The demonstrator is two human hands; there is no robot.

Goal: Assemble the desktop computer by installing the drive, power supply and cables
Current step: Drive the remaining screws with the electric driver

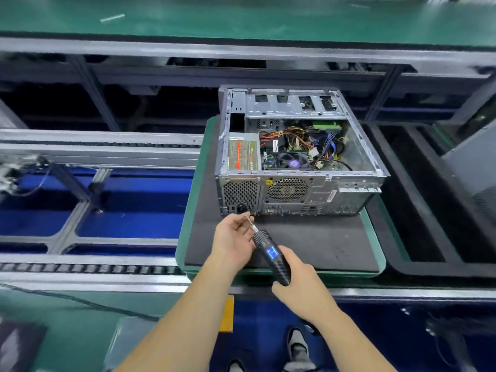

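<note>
Your right hand [300,280] wraps around the lower body of the electric screwdriver [272,256]; the palm hides the butt end of the tool. The lit blue display on the tool body faces up, but its characters are too small to read. Your left hand [233,237] pinches the metal bit [252,223] between thumb and fingertips. The bit tip sits just beside the lower rear edge of the computer case [298,154], and you cannot tell whether it touches a screw there.

The case lies on its side, open side up, on a dark mat [308,245] set in a green tray [375,237] on the conveyor line. The rear panel faces you, with two perforated fan grilles and a mains socket. A small yellow warning sticker sits near the upper grille; its text is illegible.

The power supply [243,151] is seated in the near left corner of the case. Its red and gold label carries rows of print that cannot be read. Coloured cables [308,140] lie tangled over the motherboard, partly hiding the CPU fan [291,162]. The drive cage [292,104] at the far end shows open slots; whether a drive sits inside cannot be determined.

The frame edge cuts off both your forearms and your shoes.
</note>
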